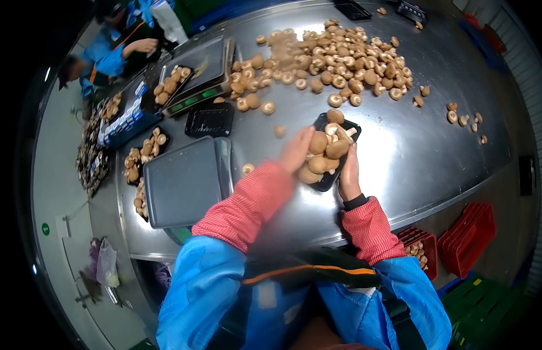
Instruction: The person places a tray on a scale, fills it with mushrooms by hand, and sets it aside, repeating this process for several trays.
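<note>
A black plastic tray (325, 185) heaped with brown-capped mushrooms (318, 165) sits in front of me on the metal table. My right hand (350, 174) grips its right side, fingers along the rim. At the heap's left side is my left hand (296, 150), smeared by motion, its fingertips right at the mushroom caps; whether it holds one I cannot tell. A large pile of loose mushrooms (355, 61) lies beyond the tray.
To the left stand a grey-topped scale (186, 182) and another scale (204, 64) bearing a filled tray. A black tray (209, 119) lies between them. Red crates (466, 240) stand below the table's right edge. Other people in blue (110, 58) work at upper left.
</note>
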`<state>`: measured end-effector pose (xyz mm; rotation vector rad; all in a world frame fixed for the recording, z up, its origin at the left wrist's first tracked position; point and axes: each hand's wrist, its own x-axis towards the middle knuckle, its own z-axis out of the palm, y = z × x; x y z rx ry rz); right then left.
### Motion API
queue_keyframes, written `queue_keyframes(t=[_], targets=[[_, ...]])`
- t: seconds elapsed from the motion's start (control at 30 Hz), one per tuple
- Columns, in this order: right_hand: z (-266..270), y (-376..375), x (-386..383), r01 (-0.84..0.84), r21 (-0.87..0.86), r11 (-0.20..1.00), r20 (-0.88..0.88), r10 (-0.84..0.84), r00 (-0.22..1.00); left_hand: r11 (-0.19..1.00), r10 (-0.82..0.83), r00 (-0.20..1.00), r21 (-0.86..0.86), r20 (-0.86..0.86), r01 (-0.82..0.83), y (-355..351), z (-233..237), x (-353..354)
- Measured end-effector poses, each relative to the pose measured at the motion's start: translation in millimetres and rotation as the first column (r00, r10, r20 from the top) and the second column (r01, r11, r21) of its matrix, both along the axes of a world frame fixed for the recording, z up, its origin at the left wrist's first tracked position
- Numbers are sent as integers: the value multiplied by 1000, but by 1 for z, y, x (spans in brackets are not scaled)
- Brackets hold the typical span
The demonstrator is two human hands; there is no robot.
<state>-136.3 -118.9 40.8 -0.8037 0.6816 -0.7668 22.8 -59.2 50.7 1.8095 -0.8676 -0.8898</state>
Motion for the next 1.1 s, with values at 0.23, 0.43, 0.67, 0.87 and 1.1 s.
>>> queue_keyframes(t=[0.23,0.43,0.67,0.87,1.1], targets=[[34,72,59,-450,3,893,-222,439,871,994,32,928,-105,371,8,106,75,87],[79,140,105,-759,119,640,-290,753,590,1000,-21,923,7,384,19,203,99,157],[87,181,134,-856,-23,516,-415,774,478,996,-44,878,91,476,0,270,82,211],[63,167,140,-841,-134,523,-457,721,521,999,-49,729,26,683,43,312,73,244],[77,145,175,-723,-398,565,-548,486,681,862,501,812,-263,300,-434,380,69,234]])
